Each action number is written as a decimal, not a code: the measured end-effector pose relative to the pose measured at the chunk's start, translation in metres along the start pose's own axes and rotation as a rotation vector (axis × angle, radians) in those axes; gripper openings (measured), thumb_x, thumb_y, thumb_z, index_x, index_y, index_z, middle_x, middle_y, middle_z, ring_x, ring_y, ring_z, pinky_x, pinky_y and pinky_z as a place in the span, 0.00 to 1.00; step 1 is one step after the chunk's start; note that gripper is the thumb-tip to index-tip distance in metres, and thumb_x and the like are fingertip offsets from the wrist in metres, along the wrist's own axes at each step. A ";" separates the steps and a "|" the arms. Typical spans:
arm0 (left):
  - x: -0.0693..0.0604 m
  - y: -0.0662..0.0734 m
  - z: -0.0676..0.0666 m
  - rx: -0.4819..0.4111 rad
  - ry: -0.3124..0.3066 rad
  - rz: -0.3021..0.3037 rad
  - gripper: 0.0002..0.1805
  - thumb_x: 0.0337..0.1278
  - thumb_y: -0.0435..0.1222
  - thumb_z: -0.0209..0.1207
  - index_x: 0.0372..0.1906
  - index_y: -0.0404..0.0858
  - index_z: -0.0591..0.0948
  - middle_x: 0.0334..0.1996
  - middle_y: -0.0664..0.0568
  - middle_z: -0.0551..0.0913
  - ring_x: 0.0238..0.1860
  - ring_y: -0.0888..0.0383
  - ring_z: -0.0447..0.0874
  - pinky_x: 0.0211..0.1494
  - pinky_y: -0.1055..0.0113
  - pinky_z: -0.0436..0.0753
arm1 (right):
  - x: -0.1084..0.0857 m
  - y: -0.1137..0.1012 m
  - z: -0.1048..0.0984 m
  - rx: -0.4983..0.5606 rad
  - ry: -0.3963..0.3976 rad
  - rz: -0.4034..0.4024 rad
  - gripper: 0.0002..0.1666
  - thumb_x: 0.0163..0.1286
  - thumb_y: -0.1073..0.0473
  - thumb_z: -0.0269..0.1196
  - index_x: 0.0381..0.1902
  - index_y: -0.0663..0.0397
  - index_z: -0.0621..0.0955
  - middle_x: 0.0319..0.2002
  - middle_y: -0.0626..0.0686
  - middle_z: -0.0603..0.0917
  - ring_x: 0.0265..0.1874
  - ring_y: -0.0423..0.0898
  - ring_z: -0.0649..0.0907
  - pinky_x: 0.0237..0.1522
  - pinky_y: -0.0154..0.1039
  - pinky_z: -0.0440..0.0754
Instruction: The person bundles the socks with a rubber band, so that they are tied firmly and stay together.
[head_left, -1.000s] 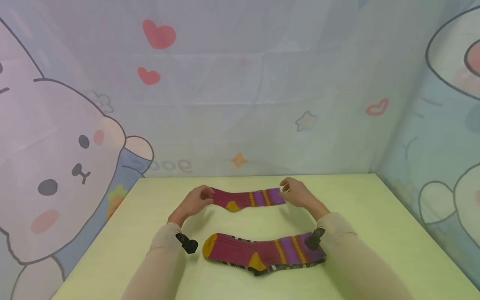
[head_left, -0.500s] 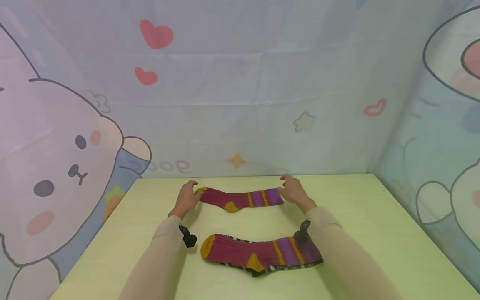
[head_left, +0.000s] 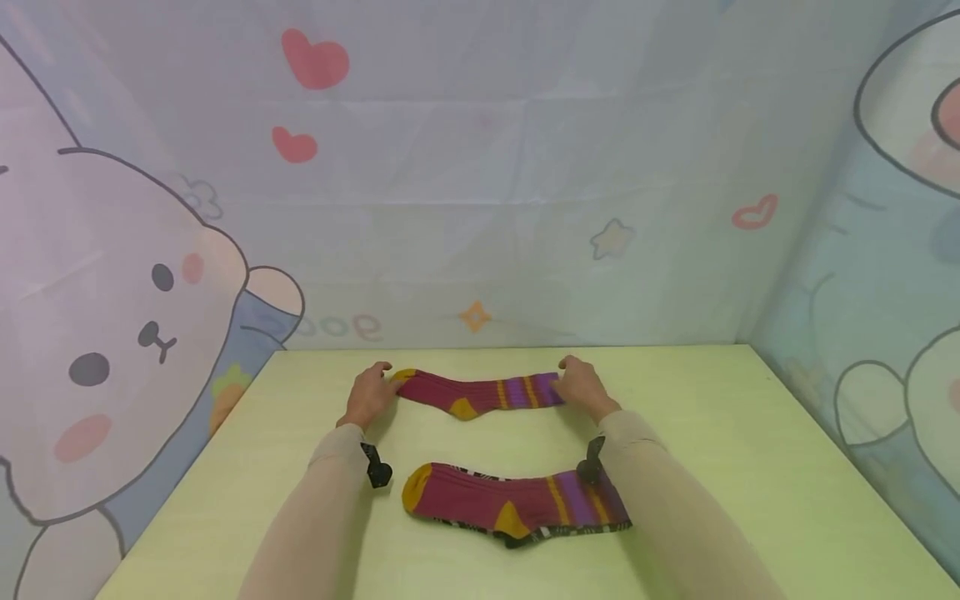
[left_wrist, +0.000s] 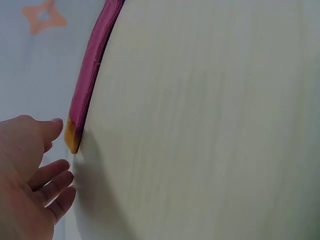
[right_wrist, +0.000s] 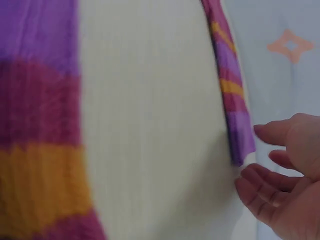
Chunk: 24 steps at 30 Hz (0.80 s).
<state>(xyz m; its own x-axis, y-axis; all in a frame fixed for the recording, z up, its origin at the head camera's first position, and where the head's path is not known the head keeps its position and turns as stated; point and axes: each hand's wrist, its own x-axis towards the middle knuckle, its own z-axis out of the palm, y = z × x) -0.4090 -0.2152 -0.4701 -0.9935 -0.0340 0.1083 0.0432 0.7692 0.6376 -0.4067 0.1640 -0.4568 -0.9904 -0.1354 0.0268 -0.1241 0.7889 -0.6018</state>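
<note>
The head view looks forward and down; both wrist views, nearer, share the far sock.

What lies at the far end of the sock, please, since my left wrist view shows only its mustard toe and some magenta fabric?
Observer: In the right wrist view, the right hand is right beside the purple cuff.
Operator: Thank you; would you say there is anything else lying nearby?
Observer: Yes, a second magenta sock lies below yours in the head view.
Operator: Could you kindly tell me whether that one lies by itself?
Observer: No, black-and-white patterned fabric shows from under its edge.
</note>
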 end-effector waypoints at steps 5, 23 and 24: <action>0.004 -0.002 0.007 -0.019 0.033 -0.005 0.27 0.73 0.40 0.54 0.69 0.29 0.70 0.61 0.29 0.74 0.58 0.36 0.76 0.58 0.44 0.75 | 0.000 0.002 0.005 -0.006 0.033 0.010 0.27 0.73 0.59 0.61 0.60 0.77 0.71 0.57 0.72 0.77 0.56 0.66 0.79 0.56 0.55 0.78; 0.009 -0.003 0.014 -0.066 0.086 0.093 0.20 0.61 0.27 0.64 0.58 0.28 0.78 0.46 0.33 0.82 0.45 0.40 0.80 0.49 0.49 0.80 | 0.003 0.007 0.011 0.002 0.071 -0.012 0.24 0.69 0.63 0.63 0.56 0.76 0.74 0.49 0.69 0.82 0.49 0.62 0.83 0.50 0.52 0.81; 0.009 -0.003 0.013 -0.068 0.090 0.099 0.19 0.60 0.26 0.64 0.57 0.28 0.78 0.45 0.33 0.82 0.44 0.40 0.80 0.48 0.49 0.80 | 0.003 0.007 0.010 0.004 0.068 -0.013 0.24 0.68 0.63 0.63 0.56 0.76 0.74 0.50 0.69 0.82 0.49 0.63 0.83 0.50 0.52 0.81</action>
<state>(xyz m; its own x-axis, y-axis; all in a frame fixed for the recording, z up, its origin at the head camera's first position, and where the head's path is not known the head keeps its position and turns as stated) -0.4198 -0.2091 -0.4811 -0.9706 -0.0195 0.2397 0.1509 0.7266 0.6702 -0.4100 0.1630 -0.4695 -0.9906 -0.1045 0.0886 -0.1369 0.7850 -0.6041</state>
